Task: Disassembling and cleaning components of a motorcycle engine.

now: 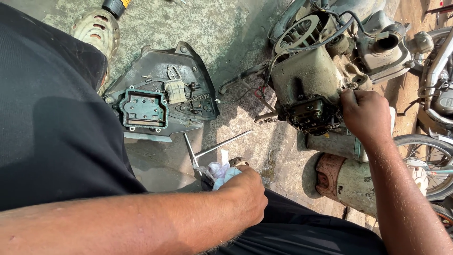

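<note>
Fingers [350, 97] of the right hand [365, 113] are curled and pressed together against the edge of one dirty engine block [306, 78], just above its dark open part [311, 115] with small bolts; whether they pinch some small piece there I cannot tell. Fingers of the left hand [245, 191] are folded around one pale blue and white cloth [222, 172], which touches the handle end of one T-shaped metal wrench [207, 151] lying on the concrete floor [226, 33]. The engine block stands on the floor at the upper right, with black cables [330, 28] over its top and one round fan cover [299, 30] behind. Under the right forearm two rusty cylinders [349, 179] lie side by side. One dark plastic side cover [163, 97] lies flat on the floor to the left of the engine, well apart from it, with one green square plate [144, 109] and one small pale part [175, 90] inside. One sandal [96, 30] shows at the upper left, near the cover. At the right edge one motorcycle [439, 94] stands, and one of its spoked wheels [429, 160] is visible. Black clothing [47, 118] of the person fills the left side.
</note>
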